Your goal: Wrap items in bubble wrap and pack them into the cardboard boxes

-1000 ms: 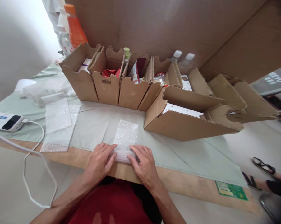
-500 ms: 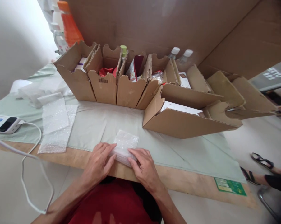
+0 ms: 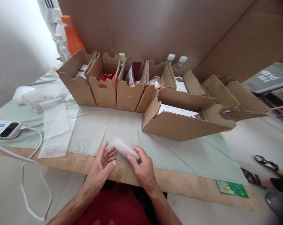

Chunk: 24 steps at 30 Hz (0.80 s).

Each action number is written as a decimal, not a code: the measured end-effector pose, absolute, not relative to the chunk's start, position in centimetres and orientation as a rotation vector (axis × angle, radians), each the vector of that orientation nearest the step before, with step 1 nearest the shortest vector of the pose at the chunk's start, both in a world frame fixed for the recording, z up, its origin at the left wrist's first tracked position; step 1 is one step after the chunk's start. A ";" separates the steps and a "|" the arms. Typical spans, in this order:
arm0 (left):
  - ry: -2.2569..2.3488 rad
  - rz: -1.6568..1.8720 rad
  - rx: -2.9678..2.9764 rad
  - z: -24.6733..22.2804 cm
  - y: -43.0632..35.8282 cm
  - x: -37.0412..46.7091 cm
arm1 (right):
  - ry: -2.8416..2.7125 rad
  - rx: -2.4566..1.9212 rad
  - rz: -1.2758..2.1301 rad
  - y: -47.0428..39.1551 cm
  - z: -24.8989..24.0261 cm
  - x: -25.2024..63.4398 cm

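A small roll of bubble wrap (image 3: 124, 148), slightly blurred, is lifted above the table's front edge. My right hand (image 3: 142, 165) grips its right end between thumb and fingers. Just left of the roll, my left hand (image 3: 103, 164) is turned palm inward with the fingers apart and holds nothing. Whether something lies inside the roll is hidden. To the left, flat bubble wrap sheets (image 3: 54, 134) overlap on the green cloth (image 3: 94, 125).
Upright cardboard bins (image 3: 104, 93) with packets line the back. A larger cardboard bin (image 3: 186, 125) juts forward at right. A power bank (image 3: 7, 129) with a white cable lies left. Behind stands an orange bottle (image 3: 72, 37). Another person's sandalled foot (image 3: 253, 178) shows at right.
The bubble wrap, lying partly unrolled under both hands before, is now a closed roll raised in my right hand. My left hand has come off it and opened.
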<state>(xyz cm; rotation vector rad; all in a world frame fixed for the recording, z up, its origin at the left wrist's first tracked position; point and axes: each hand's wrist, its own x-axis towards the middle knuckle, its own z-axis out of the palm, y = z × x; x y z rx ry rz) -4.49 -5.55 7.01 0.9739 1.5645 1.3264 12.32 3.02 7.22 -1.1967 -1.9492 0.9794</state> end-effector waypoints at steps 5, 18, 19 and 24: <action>1.535 1.366 0.961 7.8 -4.1 -3.3 | -1.970 -1.146 1.100 1.2 9.0 14.1; 1.393 1.108 2.011 10.5 -0.7 0.2 | -2.020 -1.261 1.138 3.4 14.4 20.9; 1.426 1.144 2.046 11.4 0.2 0.3 | -2.025 -1.267 1.134 3.6 15.0 22.0; 1.675 1.447 2.195 15.1 6.1 1.1 | -1.718 -1.232 0.832 6.9 20.8 28.8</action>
